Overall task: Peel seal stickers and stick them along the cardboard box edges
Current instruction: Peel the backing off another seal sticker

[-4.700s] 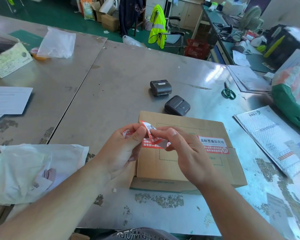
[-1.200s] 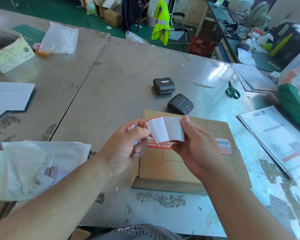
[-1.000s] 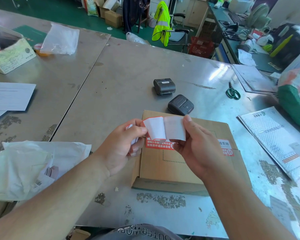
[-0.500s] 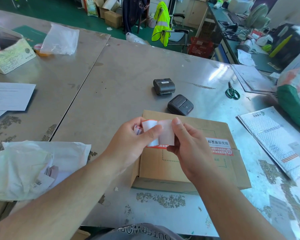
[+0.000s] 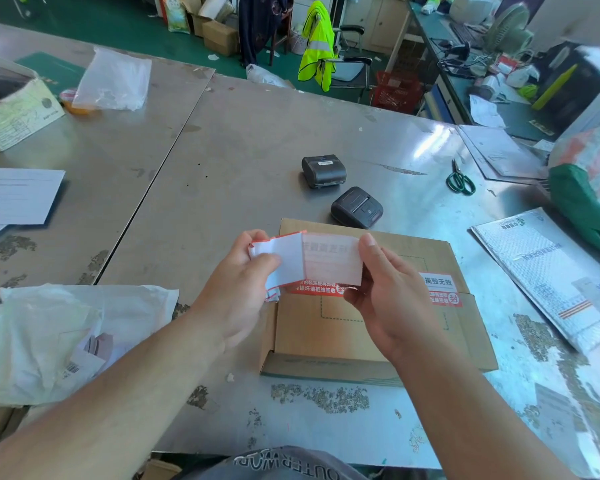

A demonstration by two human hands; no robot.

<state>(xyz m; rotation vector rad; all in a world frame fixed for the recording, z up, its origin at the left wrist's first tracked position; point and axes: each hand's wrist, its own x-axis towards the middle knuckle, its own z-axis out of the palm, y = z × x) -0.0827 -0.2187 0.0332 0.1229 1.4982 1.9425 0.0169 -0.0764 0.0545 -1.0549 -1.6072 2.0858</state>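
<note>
Both forearms come in from the bottom corners and meet over the near half of the tabletop (image 5: pixel 243 161), wrists angled inward. The left hand (image 5: pixel 238 289) is curled, thumb and fingers pinching the sticker strip (image 5: pixel 286 259) (white back facing the camera, red edge showing) at its 9 o'clock end. The right hand (image 5: pixel 392 296) is half open, thumb up top, gripping the translucent sticker (image 5: pixel 333 263) at its 3 o'clock end. The two pieces meet between the hands, held up above the cardboard box (image 5: pixel 326 337). That box lies flat on the tabletop under the hands, with red seal stickers (image 5: pixel 442 289) stuck across its top. Two black label printers (image 5: pixel 356 207) sit at 12 o'clock from the box.
</note>
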